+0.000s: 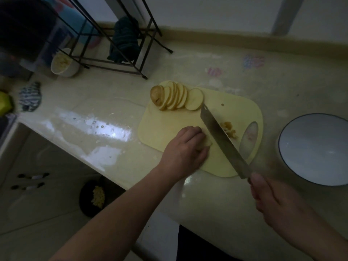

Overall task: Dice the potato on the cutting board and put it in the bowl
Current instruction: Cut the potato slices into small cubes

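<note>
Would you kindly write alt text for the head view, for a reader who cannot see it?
On a yellow cutting board, the left hand holds potato slices while the right hand grips a cleaver angled across the board. More slices fan out at the far end, and a white bowl sits empty to the right.

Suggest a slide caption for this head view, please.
Left hand steadies potato slices; right hand chops with knife on board.

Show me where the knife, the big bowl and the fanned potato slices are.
knife point(220, 136): head view, on the middle of the flat blade.
big bowl point(286, 129): head view, on its left rim.
fanned potato slices point(177, 97): head view, on the middle of the row at the board's far corner.
</note>
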### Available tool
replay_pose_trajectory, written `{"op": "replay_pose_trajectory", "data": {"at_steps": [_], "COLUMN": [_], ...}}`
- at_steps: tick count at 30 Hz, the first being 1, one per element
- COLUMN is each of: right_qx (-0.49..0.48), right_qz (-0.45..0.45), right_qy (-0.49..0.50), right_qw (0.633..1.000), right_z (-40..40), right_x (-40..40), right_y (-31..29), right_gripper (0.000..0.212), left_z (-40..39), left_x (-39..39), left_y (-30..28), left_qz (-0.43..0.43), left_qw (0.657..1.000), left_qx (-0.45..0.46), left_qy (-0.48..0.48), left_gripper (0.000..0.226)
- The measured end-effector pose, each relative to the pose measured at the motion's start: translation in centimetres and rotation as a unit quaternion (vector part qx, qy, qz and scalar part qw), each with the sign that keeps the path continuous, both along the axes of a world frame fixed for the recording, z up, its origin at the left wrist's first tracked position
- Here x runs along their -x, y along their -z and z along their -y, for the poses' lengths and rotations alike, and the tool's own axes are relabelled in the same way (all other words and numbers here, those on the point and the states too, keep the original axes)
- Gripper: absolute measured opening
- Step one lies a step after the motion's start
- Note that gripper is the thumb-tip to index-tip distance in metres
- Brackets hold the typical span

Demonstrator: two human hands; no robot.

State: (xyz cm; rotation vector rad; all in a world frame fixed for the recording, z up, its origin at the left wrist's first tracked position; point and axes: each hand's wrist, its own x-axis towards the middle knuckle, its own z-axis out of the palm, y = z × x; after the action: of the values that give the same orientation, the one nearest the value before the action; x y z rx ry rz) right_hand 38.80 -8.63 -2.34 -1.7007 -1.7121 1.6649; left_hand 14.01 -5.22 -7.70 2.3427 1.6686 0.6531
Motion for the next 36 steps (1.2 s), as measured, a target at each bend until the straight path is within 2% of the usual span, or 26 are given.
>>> {"op": "replay_pose_trajectory", "data": {"at_steps": [7,11,17,23,25,30,32,36], "right_qx": [-0.018,-0.010,-0.031,-0.028,-0.025,-0.031,-0.049,-0.074], "right_qz": [0.000,0.004,0.038,0.059,0.068,0.088,0.081,0.057], "right_qy": [0.007,-0.008,-0.034,-0.030,-0.028,-0.031,-0.045,-0.052], "right_qw": [1.000,1.000,0.998,0.997,0.997,0.995,0.994,0.994], "right_z": [0.5,0.6,0.8,1.6,2.1,2.1,1.6,0.6], "right_x": [0.3,0.4,0.6,0.1,-0.4,0.0,0.7,2.1], "right_y": [-0.4,-1.1,-1.7,-1.7,-1.8,-1.7,-1.0,-0.4], "right_gripper": [0.062,0.069,0.090,0.087,0.096,0.101,0.092,0.060], "left_z": [0.5,0.9,0.1,0.0,-0.1,-0.2,-0.3,-0.4], "left_x": [0.0,0.1,0.1,0.4,0.4,0.6,0.7,0.7], "left_y": [0.3,0.2,-0.1,0.1,0.2,0.4,0.3,0.1], "left_qz": [0.013,0.001,-0.002,0.006,0.008,0.014,0.015,0.009], "left_qw": [1.000,1.000,1.000,0.999,0.999,0.999,0.998,0.998], "left_qx": [0.004,-0.022,-0.016,-0.016,-0.018,-0.019,-0.018,-0.020], "left_qy": [-0.014,0.003,0.024,0.035,0.038,0.044,0.051,0.059], "left_gripper": [0.031,0.025,0.017,0.013,0.012,0.013,0.015,0.015]}}
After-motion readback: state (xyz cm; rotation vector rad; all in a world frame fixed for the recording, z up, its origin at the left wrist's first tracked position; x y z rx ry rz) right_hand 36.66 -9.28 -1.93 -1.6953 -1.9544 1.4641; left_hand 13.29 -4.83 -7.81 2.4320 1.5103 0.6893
